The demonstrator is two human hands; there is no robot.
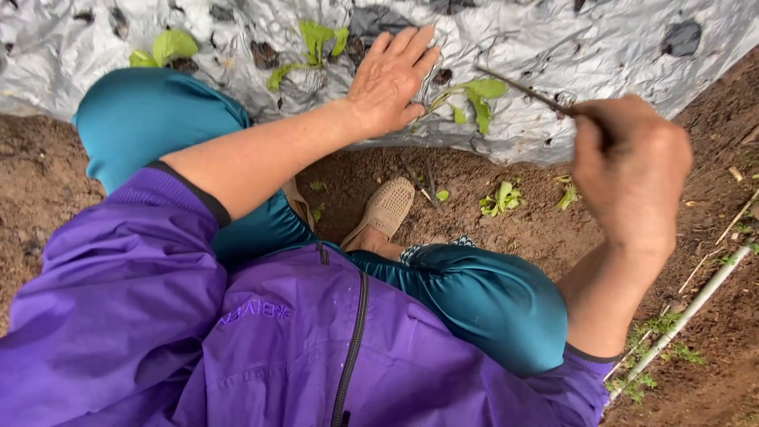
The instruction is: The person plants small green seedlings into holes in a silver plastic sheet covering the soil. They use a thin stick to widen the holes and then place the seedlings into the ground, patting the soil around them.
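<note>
Pressing my left hand flat on the crinkled silver plastic mulch sheet, fingers straight and close together, I rest it just beside a small green-leaved seedling poking through a hole. My right hand, fingers curled tight, grips a thin brown stick whose tip points over that seedling.

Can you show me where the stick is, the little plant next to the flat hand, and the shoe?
stick [522, 90], head view, middle of the thin shaft.
little plant [479, 96], head view, on its green leaf.
shoe [388, 207], head view, on the woven toe.
</note>
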